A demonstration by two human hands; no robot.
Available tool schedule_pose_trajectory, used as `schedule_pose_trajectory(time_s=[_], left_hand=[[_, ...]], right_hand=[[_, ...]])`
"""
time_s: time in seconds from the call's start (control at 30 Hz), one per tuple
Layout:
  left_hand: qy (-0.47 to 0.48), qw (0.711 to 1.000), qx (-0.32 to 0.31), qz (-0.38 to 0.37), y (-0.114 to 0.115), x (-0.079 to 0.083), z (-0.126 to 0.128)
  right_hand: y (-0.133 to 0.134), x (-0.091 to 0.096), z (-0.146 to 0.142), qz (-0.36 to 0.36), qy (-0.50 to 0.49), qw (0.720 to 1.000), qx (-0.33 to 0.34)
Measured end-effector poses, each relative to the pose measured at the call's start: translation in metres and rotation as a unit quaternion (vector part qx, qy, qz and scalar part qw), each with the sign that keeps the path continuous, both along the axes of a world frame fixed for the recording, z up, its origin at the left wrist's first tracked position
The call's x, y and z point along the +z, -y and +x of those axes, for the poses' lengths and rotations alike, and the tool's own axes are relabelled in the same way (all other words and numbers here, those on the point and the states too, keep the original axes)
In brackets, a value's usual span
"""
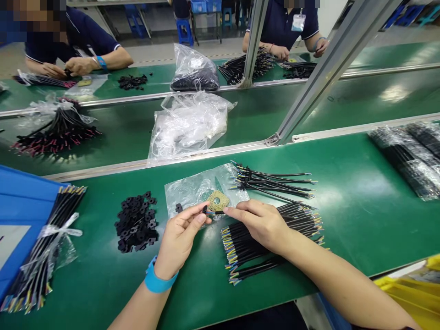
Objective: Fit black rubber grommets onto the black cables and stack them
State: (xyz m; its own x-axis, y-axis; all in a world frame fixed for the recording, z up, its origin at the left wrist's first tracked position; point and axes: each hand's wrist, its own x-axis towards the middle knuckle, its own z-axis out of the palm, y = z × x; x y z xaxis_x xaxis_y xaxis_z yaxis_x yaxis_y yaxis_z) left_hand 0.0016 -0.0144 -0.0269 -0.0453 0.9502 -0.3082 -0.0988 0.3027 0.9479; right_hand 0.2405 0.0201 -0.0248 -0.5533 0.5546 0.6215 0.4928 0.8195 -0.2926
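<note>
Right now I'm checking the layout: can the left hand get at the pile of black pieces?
Probably yes: the pile of black pieces lies beside the left hand, with only green tabletop showing between them, though the fingers hold a small black part.

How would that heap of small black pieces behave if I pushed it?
The heap of black pieces would probably scatter rather than move as one, since nothing visible binds it. Single pieces seem unlikely to roll, as many look blocky and flat-sided. They may slide easily: the green tabletop looks smooth and glossy.
</note>
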Motion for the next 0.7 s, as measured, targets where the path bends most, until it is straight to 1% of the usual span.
schedule_pose_trajectory(time_s=[0.1,0.33,0.4,0.47,0.5,0.57,0.63,0.7], left_hand=[[-0.011,1.000,-0.002,0.002,-0.001,0.002,0.003],[0.039,0.999,-0.026,-0.023,0.004,0.002,0.009],[0.037,0.999,-0.022,-0.003,0.005,0.001,0.010],[0.024,0.999,-0.025,0.034,0.005,0.000,0.011],[0.013,0.998,-0.031,0.058,0.005,0.000,0.011],[-0.018,0.992,-0.049,0.116,0.006,0.002,0.011],[-0.054,0.980,-0.067,0.177,0.007,0.005,0.010],[-0.089,0.966,-0.081,0.230,0.008,0.009,0.008]], right_hand=[[0.002,0.000,-0.002,0.015,-0.016,1.000,-0.009],[0.007,0.003,-0.010,0.038,-0.039,0.999,-0.007],[0.008,0.005,-0.010,0.043,-0.047,0.998,-0.003],[0.009,0.006,-0.011,0.035,-0.057,0.998,0.002],[0.009,0.007,-0.011,0.022,-0.062,0.998,0.005],[0.010,0.009,-0.011,-0.030,-0.069,0.997,0.018],[0.011,0.011,-0.011,-0.105,-0.072,0.991,0.046],[0.013,0.014,-0.011,-0.180,-0.073,0.977,0.082]])
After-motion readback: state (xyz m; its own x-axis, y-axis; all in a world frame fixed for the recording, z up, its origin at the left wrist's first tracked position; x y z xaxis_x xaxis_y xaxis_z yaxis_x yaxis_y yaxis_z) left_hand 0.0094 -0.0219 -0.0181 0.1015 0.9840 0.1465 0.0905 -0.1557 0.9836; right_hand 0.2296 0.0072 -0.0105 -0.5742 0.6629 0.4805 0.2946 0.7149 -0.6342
